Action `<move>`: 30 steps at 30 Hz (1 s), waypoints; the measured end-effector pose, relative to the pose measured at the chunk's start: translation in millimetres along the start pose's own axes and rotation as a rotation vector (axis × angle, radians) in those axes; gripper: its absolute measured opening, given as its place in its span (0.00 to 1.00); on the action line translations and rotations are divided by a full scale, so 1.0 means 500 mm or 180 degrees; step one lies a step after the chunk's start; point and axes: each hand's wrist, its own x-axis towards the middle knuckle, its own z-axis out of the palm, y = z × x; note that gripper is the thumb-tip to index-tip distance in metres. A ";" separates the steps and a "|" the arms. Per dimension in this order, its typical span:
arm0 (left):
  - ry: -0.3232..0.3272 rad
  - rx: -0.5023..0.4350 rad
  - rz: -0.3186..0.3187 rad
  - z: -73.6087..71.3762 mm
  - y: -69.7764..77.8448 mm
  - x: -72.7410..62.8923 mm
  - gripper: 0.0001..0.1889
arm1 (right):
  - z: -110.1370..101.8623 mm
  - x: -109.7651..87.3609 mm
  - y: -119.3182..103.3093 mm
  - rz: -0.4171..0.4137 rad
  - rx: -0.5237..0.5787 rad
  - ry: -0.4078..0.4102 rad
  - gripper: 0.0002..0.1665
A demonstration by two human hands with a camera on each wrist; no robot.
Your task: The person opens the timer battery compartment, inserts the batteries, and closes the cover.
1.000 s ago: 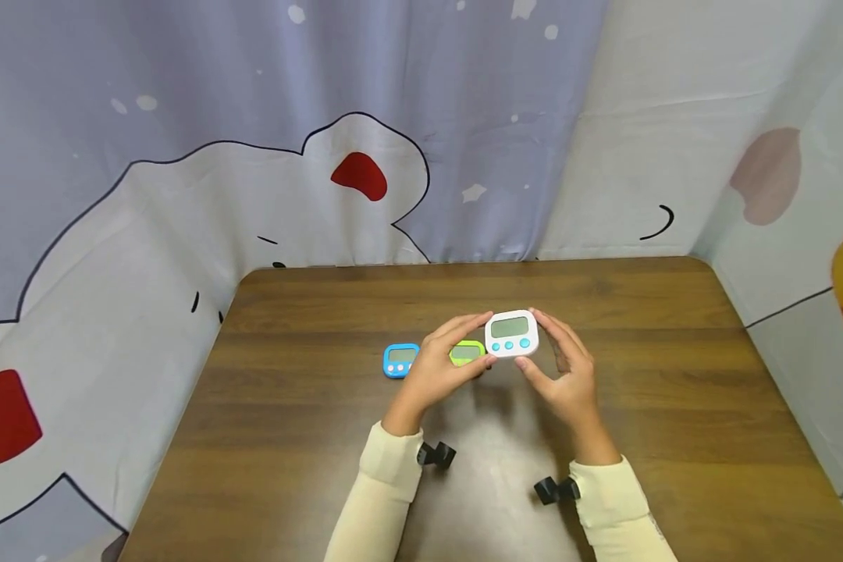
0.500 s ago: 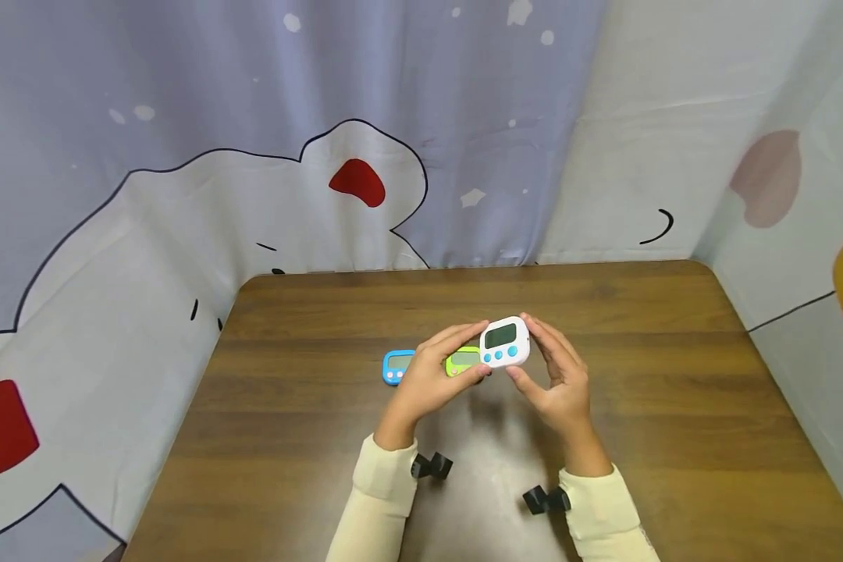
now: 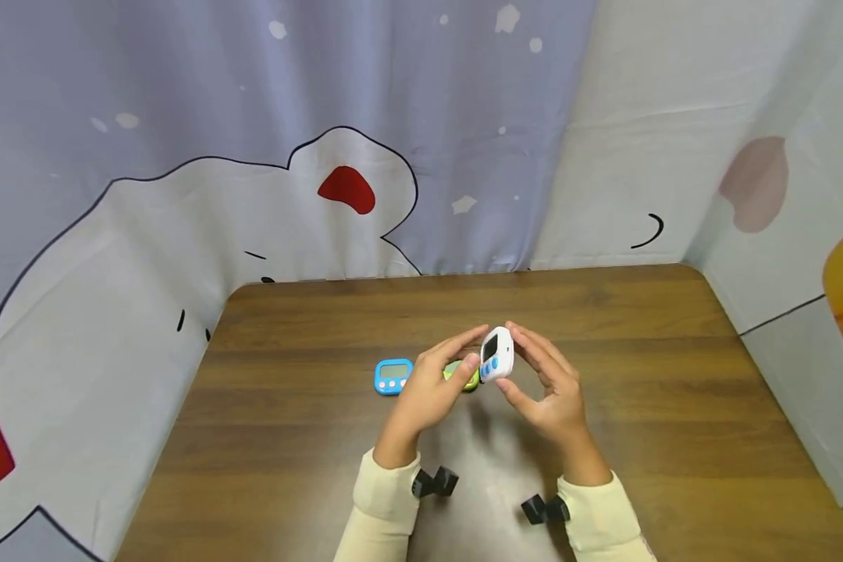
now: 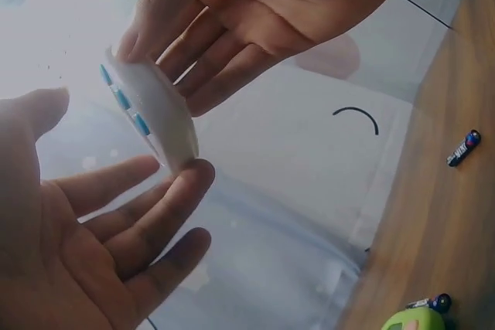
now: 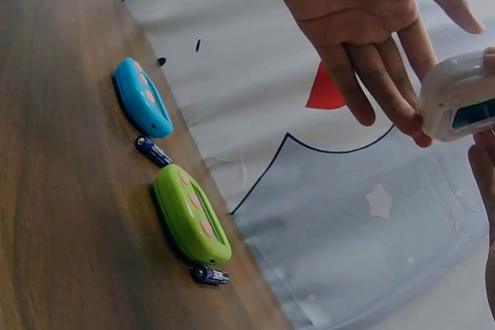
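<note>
A white digital timer with blue buttons is held above the table, turned so its side edge shows in the head view. My right hand pinches it between thumb and fingers. My left hand has its fingers extended, with fingertips against the timer's edge in the left wrist view and its thumb lifted away. Behind the left hand, a green timer lies partly hidden on the table. A blue timer lies to its left.
In the right wrist view, one small battery lies between the blue and green timers, another battery beside the green one. A separate battery shows in the left wrist view. A printed curtain hangs behind the wooden table.
The white timer has turned from facing the head camera to nearly edge-on, and shifted slightly left and down in view. My left thumb has come off it; the right hand still holds it.
</note>
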 end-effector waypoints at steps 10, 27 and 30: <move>-0.0155 -0.0132 -0.0272 -0.006 0.023 0.000 0.21 | -0.008 0.009 -0.008 -0.0063 -0.0140 -0.0395 0.31; 0.0068 -0.1337 -0.0306 -0.007 0.058 0.002 0.21 | -0.019 0.000 -0.019 0.0272 -0.0332 -0.0270 0.27; 0.0199 -0.1502 -0.0054 -0.013 0.077 0.004 0.23 | -0.023 -0.010 -0.004 0.0402 -0.0285 -0.0070 0.28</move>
